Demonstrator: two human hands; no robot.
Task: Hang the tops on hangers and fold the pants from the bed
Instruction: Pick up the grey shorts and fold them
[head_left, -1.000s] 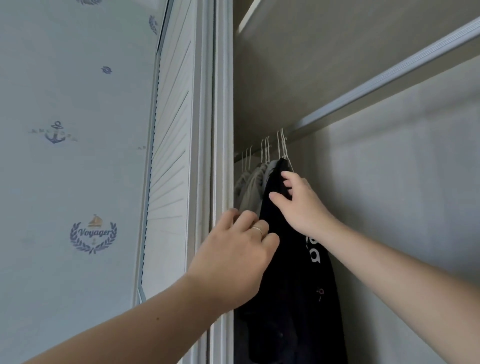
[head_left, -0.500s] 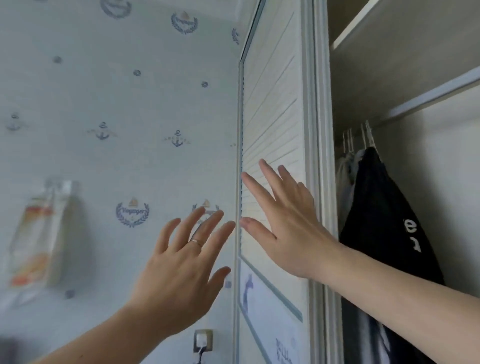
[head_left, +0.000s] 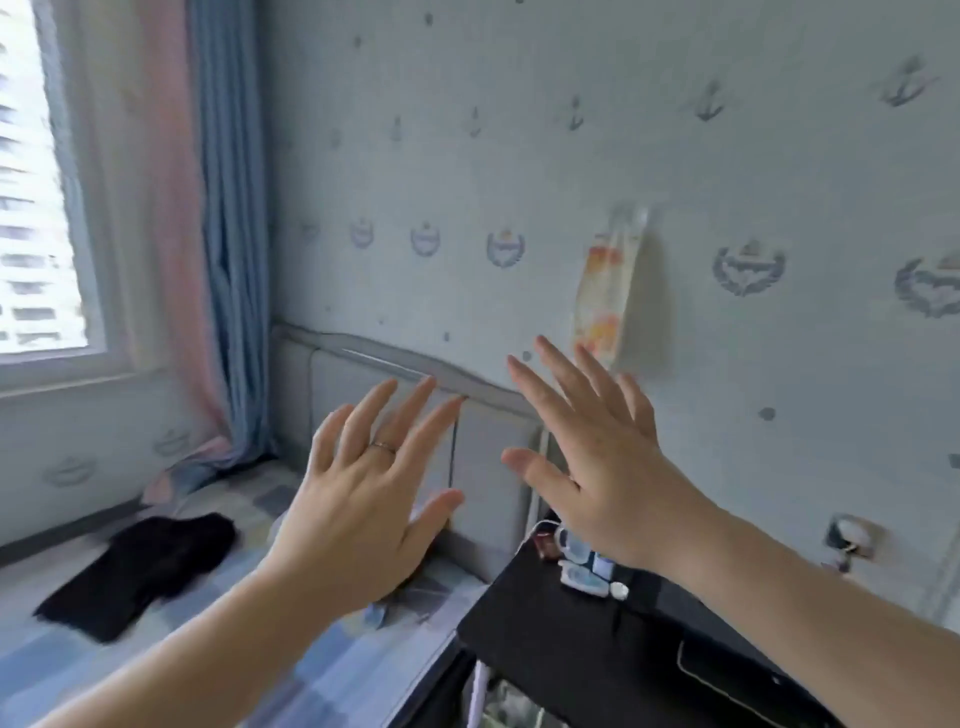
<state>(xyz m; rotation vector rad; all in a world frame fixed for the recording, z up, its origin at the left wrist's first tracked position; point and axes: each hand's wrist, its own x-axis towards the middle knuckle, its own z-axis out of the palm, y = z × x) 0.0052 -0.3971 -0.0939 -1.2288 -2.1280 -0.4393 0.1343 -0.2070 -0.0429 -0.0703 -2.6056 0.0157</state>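
Note:
A black garment (head_left: 137, 571) lies flat on the bed (head_left: 332, 670) at the lower left, on a blue patterned sheet. My left hand (head_left: 363, 499) is raised in mid-air with its fingers spread and holds nothing. Beside it on the right, my right hand (head_left: 597, 457) is also raised with straight spread fingers and is empty. Both hands hover in front of the grey headboard (head_left: 488, 452), well right of and above the garment. The wardrobe and its hangers are out of view.
A black bedside table (head_left: 597, 649) with several small items stands at the lower right, against the bed. A window (head_left: 36, 208) and pink and blue curtains (head_left: 208, 260) fill the left. A plastic packet (head_left: 608, 291) hangs on the wall.
The view has swung left from the wardrobe to the bed and window. Both hands let go of the hung black top and now float open in the air.

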